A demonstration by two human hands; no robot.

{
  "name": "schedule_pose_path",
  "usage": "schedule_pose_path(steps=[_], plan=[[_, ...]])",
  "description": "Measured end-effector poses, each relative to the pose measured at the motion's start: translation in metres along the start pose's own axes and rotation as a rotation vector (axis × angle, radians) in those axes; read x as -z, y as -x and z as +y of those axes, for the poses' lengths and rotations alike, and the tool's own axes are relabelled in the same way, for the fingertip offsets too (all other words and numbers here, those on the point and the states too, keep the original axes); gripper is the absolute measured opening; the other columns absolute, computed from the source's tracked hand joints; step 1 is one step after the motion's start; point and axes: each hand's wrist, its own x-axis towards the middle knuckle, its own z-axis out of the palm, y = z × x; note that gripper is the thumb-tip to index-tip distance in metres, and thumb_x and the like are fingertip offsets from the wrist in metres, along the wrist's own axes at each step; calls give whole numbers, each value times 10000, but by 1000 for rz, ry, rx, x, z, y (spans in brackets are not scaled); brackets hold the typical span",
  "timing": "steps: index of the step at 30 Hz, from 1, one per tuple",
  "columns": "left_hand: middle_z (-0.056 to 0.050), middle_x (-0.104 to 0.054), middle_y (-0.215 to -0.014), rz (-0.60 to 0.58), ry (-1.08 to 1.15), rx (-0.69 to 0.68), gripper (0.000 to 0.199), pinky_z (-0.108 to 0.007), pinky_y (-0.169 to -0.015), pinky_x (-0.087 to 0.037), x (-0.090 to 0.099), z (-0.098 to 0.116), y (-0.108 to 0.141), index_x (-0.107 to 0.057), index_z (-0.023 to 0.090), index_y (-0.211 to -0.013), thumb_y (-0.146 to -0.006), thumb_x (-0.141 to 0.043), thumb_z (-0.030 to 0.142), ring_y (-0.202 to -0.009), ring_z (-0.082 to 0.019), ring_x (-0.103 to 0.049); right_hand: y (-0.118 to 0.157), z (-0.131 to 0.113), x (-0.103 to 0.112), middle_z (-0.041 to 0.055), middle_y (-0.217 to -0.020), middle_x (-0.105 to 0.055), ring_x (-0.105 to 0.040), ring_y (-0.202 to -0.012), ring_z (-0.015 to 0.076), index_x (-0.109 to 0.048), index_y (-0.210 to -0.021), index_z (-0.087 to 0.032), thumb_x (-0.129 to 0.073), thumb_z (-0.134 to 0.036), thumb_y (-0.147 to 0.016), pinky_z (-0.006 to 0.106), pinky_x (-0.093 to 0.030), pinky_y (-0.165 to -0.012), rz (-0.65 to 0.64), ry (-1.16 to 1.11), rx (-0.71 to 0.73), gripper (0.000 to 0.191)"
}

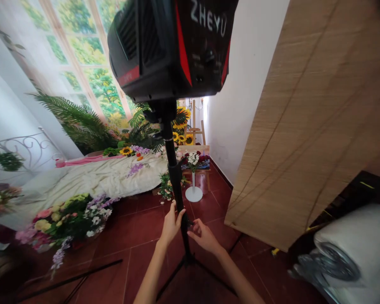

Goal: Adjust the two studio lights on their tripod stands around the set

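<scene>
A large black studio light (174,50) with red stripes sits on top of a black light stand (176,179), whose legs spread on the floor. My left hand (172,223) is wrapped round the stand's pole below its upper collar. On the right side of the pole, my right hand (204,236) pinches a small dark knob with thumb and fingers. The knob is partly hidden by the fingertips.
A bed with a cream cover (145,177) and a flower arrangement (69,219) are at the left. Ahead stands a white vase stand (194,194). A bamboo blind (291,118) hangs at the right, above a rolled white bundle (361,245). Another stand's leg (91,270) lies lower left.
</scene>
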Motion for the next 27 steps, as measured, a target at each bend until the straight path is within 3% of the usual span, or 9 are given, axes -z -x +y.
schedule_pose_path(steps=[4, 12, 18, 24, 27], plan=[[-71, -704, -989, -65, -81, -10, 338, -351, -783, -552, 0, -12, 3, -473, 214, -1115, -881, -527, 452, -896, -217, -695, 5, 7, -1, -18, -745, -584, -517, -603, 122, -542, -951, -208, -633, -406, -831, 247, -401, -588, -59, -31, -7, 249], [-60, -709, -980, -44, -77, -36, 296, -357, -808, -549, -5, -24, 3, -506, 213, -1091, -872, -553, 407, -913, -216, -690, 5, 8, -10, -7, -734, -604, -530, -604, 131, -575, -957, -205, -622, -441, -845, 255, -410, -597, -82, -72, -15, 265], [-74, -701, -1073, -77, -54, -7, 311, -369, -853, -535, -2, -23, 4, -504, 224, -1133, -884, -532, 407, -956, -217, -681, 0, -2, -14, 34, -817, -673, -559, -593, 144, -572, -997, -209, -525, -533, -892, 257, -408, -559, -75, -149, -12, 344], [-84, -701, -1021, -73, -61, -16, 341, -378, -846, -539, -1, -24, 4, -510, 206, -1141, -877, -543, 420, -961, -230, -679, -4, -3, -15, -11, -657, -620, -508, -486, 110, -520, -842, -208, -439, -646, -884, 230, -390, -482, -36, -178, -58, 447], [-76, -698, -985, -66, -55, -33, 347, -366, -826, -541, -1, -25, 4, -502, 199, -1137, -873, -553, 419, -931, -222, -681, -6, -1, -18, -16, -645, -610, -492, -456, 100, -524, -853, -204, -424, -723, -838, 212, -374, -425, -41, -263, -121, 529]])
